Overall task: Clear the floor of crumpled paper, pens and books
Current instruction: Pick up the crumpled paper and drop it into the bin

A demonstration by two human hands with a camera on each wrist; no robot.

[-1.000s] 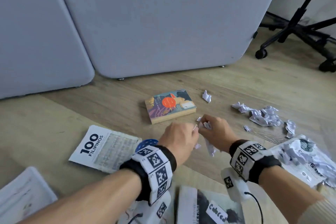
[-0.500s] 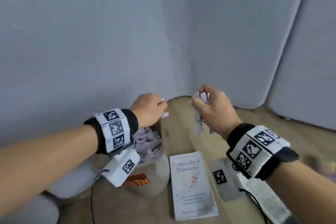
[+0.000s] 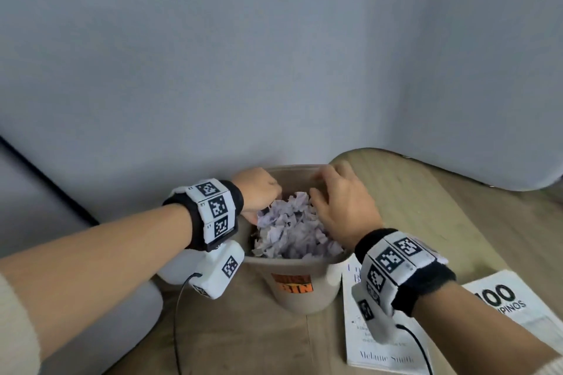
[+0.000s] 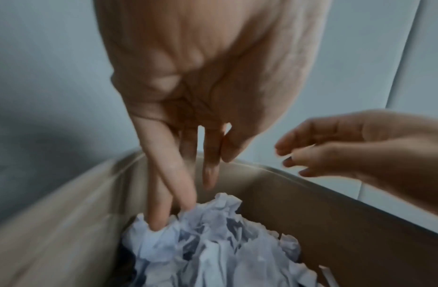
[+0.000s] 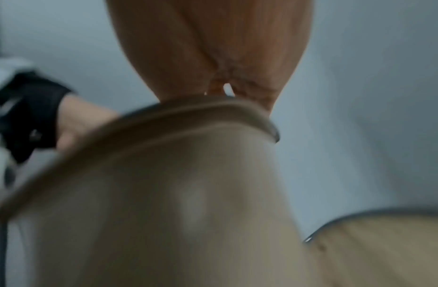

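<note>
A beige bin (image 3: 300,291) with an orange label stands on the wooden floor, heaped with crumpled paper (image 3: 292,231). My left hand (image 3: 268,201) reaches inside its left rim. In the left wrist view its straight fingers (image 4: 163,209) touch the crumpled paper (image 4: 213,242) and hold nothing. My right hand (image 3: 323,189) hovers over the bin's far right side, fingers spread and empty; it also shows as the right hand (image 4: 311,155) in the left wrist view. The right wrist view is blurred, showing my palm above the bin's rim (image 5: 200,110).
A white book (image 3: 384,350) lies flat just right of the bin, partly under my right wrist. A "100 Filipinos" booklet (image 3: 515,304) lies further right. Grey partition panels (image 3: 274,55) stand close behind the bin. A white rounded object (image 3: 173,271) sits left of it.
Both hands carried pinched paper scraps from the floor to the bin. They now stand open over it, and the scraps are no longer in them.
</note>
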